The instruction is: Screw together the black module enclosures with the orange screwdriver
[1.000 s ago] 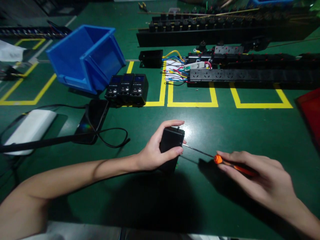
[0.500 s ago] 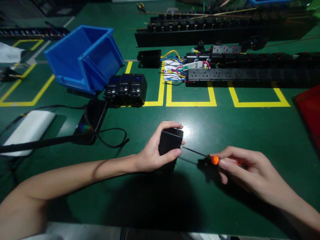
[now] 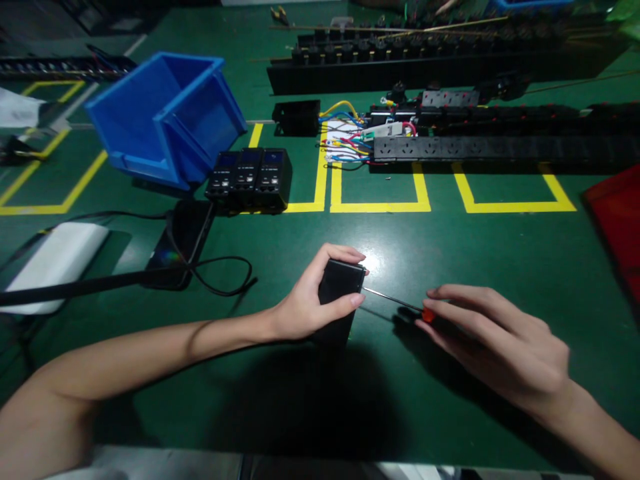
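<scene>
A black box-shaped module (image 3: 341, 283) stands tilted in my left hand (image 3: 313, 300), thumb on the near side and fingers over the far side. My right hand (image 3: 493, 337) has its fingers closed round the orange handle of a screwdriver (image 3: 393, 300). The thin shaft points left, and its tip meets the module's right face near my left thumb. Whatever the tip sits on is too small to make out. Most of the handle is hidden by my fingers.
Left of the hands lie a black phone (image 3: 180, 247), a looped black cord (image 3: 225, 291) and a white object (image 3: 60, 267). Farther back are several black display modules (image 3: 250, 180), a blue bin (image 3: 165, 120) and black socket strips (image 3: 450, 152) with loose wires. A red bin (image 3: 617, 220) stands right.
My right hand has shifted its grip on the screwdriver, with the fingers now reaching further over the handle. The module has turned slightly in my left hand, and the tip stays at its face.
</scene>
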A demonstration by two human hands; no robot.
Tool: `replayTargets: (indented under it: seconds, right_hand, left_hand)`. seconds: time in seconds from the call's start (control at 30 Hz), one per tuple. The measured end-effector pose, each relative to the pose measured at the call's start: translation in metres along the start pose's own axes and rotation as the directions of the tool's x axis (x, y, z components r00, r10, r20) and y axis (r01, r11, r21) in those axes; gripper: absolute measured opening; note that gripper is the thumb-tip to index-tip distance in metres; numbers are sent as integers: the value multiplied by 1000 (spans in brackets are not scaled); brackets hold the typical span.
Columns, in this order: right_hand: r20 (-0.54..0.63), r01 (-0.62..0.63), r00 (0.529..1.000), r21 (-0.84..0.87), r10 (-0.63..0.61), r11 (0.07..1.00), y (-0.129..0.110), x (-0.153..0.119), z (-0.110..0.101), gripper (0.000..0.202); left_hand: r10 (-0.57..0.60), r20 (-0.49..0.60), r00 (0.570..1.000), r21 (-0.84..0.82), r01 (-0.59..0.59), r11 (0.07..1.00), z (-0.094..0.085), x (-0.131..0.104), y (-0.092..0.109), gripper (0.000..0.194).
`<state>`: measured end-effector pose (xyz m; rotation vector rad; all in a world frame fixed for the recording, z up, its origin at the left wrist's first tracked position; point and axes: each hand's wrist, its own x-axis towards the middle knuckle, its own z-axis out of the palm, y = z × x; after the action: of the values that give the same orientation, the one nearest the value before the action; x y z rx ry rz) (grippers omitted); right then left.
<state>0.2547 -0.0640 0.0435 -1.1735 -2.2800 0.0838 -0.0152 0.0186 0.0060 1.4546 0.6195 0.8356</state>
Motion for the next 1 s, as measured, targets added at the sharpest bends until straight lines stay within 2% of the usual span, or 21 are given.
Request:
replayTargets:
  seconds: [0.07, 0.17, 0.23, 0.33, 0.4, 0.5, 0.6, 0.67, 0.7, 0.73, 0.8, 0.87, 0.93, 1.0]
  right_hand:
    - [26, 28, 999, -46, -27, 999, 1, -3, 0, 32]
    - [26, 27, 999, 60, -28, 998, -1, -1, -1, 33]
    - [10, -39, 999, 213, 37, 976, -4, 4, -2, 28]
    - [48, -224, 973, 428, 226, 876, -8, 12, -2, 17]
    - [104, -356, 930, 503, 353, 788, -9, 16, -1, 11]
    - [224, -528, 836, 577, 502, 622, -9, 20, 0, 9]
    - [354, -654, 730, 612, 585, 445, -8, 21, 1, 14]
    - [393, -691, 692, 603, 605, 398, -7, 21, 0, 17]
    - [384, -685, 700, 599, 602, 415, -7, 20, 0, 17]
    - [354, -659, 730, 594, 585, 462, -7, 20, 0, 16]
    - [235, -532, 836, 565, 496, 630, -7, 18, -1, 11]
    - [106, -352, 933, 467, 343, 811, -6, 16, -2, 10]
    - [22, -196, 980, 304, 199, 932, -5, 11, -2, 20]
    - [-14, -91, 996, 134, 93, 987, -4, 6, -1, 30]
  left_hand:
    - [1, -1, 1000, 20, -1, 1000, 0, 1, 1, 37]
    - [3, 4, 1000, 53, -3, 999, 0, 2, 1, 37]
    - [7, 6, 1000, 77, -7, 997, -1, 2, 0, 38]
    - [14, 26, 1000, 94, -17, 995, -1, 2, 0, 38]
    - [21, 40, 999, 97, -25, 995, -2, 2, 0, 38]
    - [24, 42, 999, 113, -28, 993, -2, 2, 0, 38]
    - [26, 43, 999, 135, -32, 990, -3, 1, 0, 39]
    - [30, 45, 999, 140, -36, 989, -3, 1, 1, 39]
    - [29, 45, 999, 140, -35, 990, -3, 1, 1, 39]
    - [26, 45, 999, 136, -32, 990, -3, 1, 1, 39]
    - [12, 41, 999, 114, -17, 993, -2, 1, 1, 39]
    - [-5, 36, 999, 74, 2, 997, -1, 2, 2, 39]
    - [-18, 30, 999, 34, 17, 999, 0, 2, 2, 38]
    - [-32, 19, 999, 2, 32, 999, 0, 2, 2, 38]
